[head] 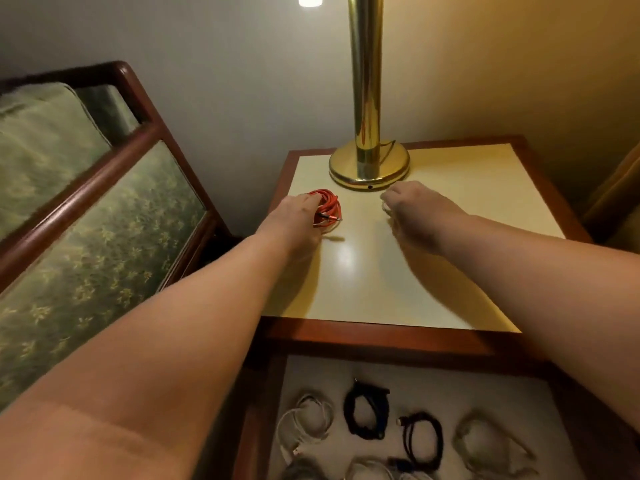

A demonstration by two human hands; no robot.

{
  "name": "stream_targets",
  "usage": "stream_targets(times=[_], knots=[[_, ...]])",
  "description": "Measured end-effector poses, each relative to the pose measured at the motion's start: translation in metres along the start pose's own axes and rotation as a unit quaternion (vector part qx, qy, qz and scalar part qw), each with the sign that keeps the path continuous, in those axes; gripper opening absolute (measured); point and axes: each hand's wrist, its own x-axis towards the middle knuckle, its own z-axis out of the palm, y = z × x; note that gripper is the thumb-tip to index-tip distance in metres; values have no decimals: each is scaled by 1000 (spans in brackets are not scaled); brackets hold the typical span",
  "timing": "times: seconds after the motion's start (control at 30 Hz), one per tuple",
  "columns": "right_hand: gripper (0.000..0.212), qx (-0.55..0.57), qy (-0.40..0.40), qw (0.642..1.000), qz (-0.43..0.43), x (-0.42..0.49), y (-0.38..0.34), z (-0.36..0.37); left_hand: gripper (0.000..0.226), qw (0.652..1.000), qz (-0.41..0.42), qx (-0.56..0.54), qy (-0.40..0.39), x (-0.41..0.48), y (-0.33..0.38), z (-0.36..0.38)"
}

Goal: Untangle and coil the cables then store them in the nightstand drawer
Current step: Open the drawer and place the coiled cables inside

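Note:
A coiled red cable [329, 206] lies on the nightstand's cream top [467, 188], left of the lamp base. My left hand [294, 223] reaches over it, and its fingers grip the coil's near side. My right hand [415, 216] hovers at mid-top with curled fingers. They pinch a faint pale cable loop [386, 206], which is blurred and mostly hidden. Below the top, the open drawer [540, 403] holds several coiled cables: a white one [308, 424], two black ones [367, 410] [422, 438] and a translucent one [491, 445].
A brass lamp [369, 164] stands at the back middle of the nightstand. An armchair with green cushions and a wooden frame [104, 188] stands close on the left. Walls close in behind and to the right.

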Motion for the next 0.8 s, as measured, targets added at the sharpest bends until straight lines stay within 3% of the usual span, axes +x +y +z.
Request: stream_targets(times=[0.17,0.53,0.8], knots=[[27,-25,-79,996,36,12,6,6,59,1000,11,21,-6,15,-14,13],[21,-20,-36,999,-9,-12,13,-3,54,997,67,37,15,-7,-12,3],[27,3,8,997,-79,-84,9,-38,53,983,176,12,49,-71,20,-20]])
